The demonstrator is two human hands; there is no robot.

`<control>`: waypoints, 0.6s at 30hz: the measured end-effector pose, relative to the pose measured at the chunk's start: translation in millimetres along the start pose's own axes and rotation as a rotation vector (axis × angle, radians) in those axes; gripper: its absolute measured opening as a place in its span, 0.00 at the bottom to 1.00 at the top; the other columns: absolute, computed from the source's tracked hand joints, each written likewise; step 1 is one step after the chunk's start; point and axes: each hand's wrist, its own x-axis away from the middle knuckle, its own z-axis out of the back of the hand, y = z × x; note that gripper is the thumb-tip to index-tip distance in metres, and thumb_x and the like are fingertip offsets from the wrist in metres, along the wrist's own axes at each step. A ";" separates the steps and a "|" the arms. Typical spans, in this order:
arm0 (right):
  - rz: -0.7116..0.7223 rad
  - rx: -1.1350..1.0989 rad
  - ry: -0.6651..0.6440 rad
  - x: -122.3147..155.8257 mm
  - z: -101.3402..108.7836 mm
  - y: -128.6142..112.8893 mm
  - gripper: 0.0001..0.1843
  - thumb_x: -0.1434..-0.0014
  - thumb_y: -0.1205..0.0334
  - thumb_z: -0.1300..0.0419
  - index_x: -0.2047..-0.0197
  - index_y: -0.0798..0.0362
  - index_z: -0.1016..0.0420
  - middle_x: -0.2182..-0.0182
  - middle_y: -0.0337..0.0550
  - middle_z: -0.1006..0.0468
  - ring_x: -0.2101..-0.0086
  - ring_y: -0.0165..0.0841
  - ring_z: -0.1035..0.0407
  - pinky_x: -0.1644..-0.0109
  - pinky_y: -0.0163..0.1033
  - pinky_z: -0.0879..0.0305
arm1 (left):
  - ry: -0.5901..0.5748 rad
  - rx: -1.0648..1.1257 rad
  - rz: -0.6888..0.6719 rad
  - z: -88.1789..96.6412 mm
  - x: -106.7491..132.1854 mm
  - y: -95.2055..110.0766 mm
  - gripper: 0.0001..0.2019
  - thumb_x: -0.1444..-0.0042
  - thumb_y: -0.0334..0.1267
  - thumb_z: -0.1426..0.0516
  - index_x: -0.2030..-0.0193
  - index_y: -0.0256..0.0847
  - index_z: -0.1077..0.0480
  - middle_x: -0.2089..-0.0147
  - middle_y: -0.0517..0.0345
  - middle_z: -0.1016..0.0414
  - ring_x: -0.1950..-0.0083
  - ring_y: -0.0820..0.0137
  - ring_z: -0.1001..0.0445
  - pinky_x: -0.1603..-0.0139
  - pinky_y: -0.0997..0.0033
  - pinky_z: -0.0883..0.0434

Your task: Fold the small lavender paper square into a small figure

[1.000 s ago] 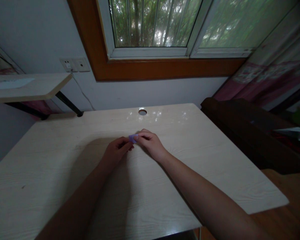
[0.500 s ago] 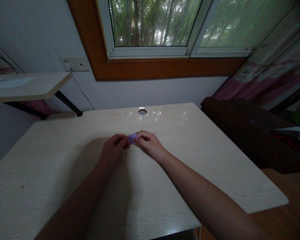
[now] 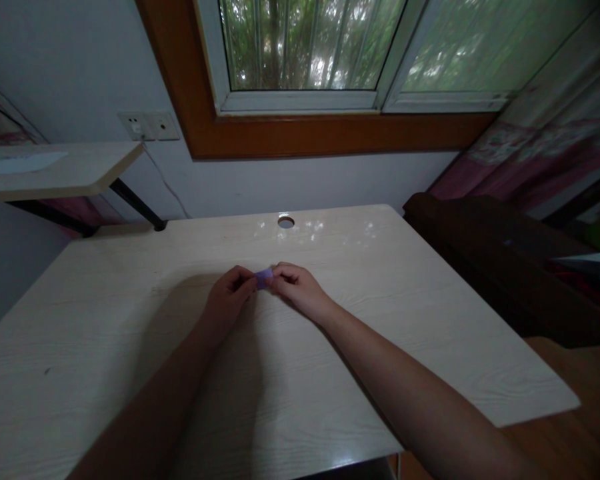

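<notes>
A small purple piece, perhaps folded paper (image 3: 263, 278), is held just over the middle of the pale wood-grain desk (image 3: 330, 387). My left hand (image 3: 229, 293) pinches its left end between thumb and forefinger. At the right end, the thumb and fingers of my right hand (image 3: 296, 288) are closed on the same piece. Fingertips cover both of its ends, so only the middle shows. Its exact material is too small to make out.
A raised shelf (image 3: 115, 163) on black legs stands at the desk's back left. Near the back edge is a round cable hole (image 3: 286, 222). Dark wooden furniture (image 3: 480, 260) borders the right side. A socket (image 3: 150, 125) with a plugged cord is on the wall.
The purple piece has turned slightly and now lies more level between my fingers. Both hands keep their hold, with only small finger and wrist shifts.
</notes>
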 end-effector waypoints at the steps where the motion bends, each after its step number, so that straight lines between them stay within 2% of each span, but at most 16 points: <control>1: -0.013 -0.015 -0.004 0.1 -0.1 -0.5 0.12 0.43 0.53 0.38 0.69 0.53 0.23 0.72 0.39 0.29 0.73 0.28 0.38 0.69 0.35 0.42 | -0.012 -0.017 0.002 0.1 0.1 -0.7 0.07 0.46 0.41 0.43 0.69 0.40 0.32 0.75 0.65 0.36 0.73 0.73 0.38 0.72 0.75 0.41; 5: -0.042 -0.019 0.008 -0.8 -0.4 1.0 0.11 0.43 0.54 0.38 0.68 0.53 0.23 0.71 0.39 0.27 0.73 0.28 0.36 0.68 0.35 0.41 | -0.070 -0.085 -0.012 -0.3 0.2 -4.1 0.07 0.46 0.40 0.43 0.70 0.39 0.32 0.75 0.65 0.36 0.72 0.73 0.39 0.72 0.75 0.42; 10: -0.039 0.030 0.007 -1.1 0.2 2.6 0.10 0.44 0.55 0.38 0.68 0.53 0.24 0.76 0.36 0.30 0.75 0.27 0.40 0.71 0.34 0.45 | -0.085 -0.087 -0.011 -0.7 0.3 -4.8 0.07 0.46 0.40 0.43 0.70 0.39 0.32 0.74 0.65 0.35 0.71 0.73 0.38 0.71 0.74 0.42; 18: 0.024 0.064 0.007 0.1 0.7 0.2 0.10 0.44 0.55 0.36 0.68 0.54 0.24 0.73 0.37 0.31 0.74 0.27 0.41 0.70 0.34 0.45 | -0.096 -0.041 -0.005 -0.6 0.5 -2.9 0.08 0.46 0.41 0.42 0.69 0.39 0.30 0.74 0.64 0.35 0.70 0.72 0.37 0.69 0.74 0.41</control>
